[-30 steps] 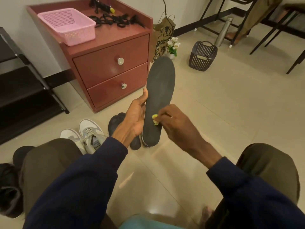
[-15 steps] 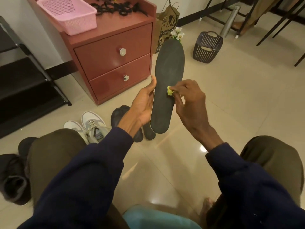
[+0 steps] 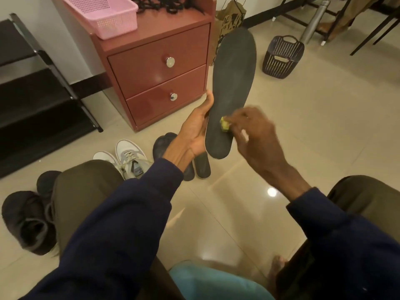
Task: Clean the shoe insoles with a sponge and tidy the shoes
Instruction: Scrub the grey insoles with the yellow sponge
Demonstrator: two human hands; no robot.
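One insole was in work: the left hand clasped its edge and held it upright above the floor, while the right hand pinched one yellow sponge against its lower half. We judged the scrubbing step under way; next would call for strokes toward the toe end. We counted two white sneakers, two dark shoes at left, and two apparent spare insoles on the floor.

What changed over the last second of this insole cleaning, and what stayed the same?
The right hand, pinching the yellow sponge, rubbed up the dark insole toward its middle, then back down toward the heel. Nothing was taken or let go. The left hand still holds the insole's edge.
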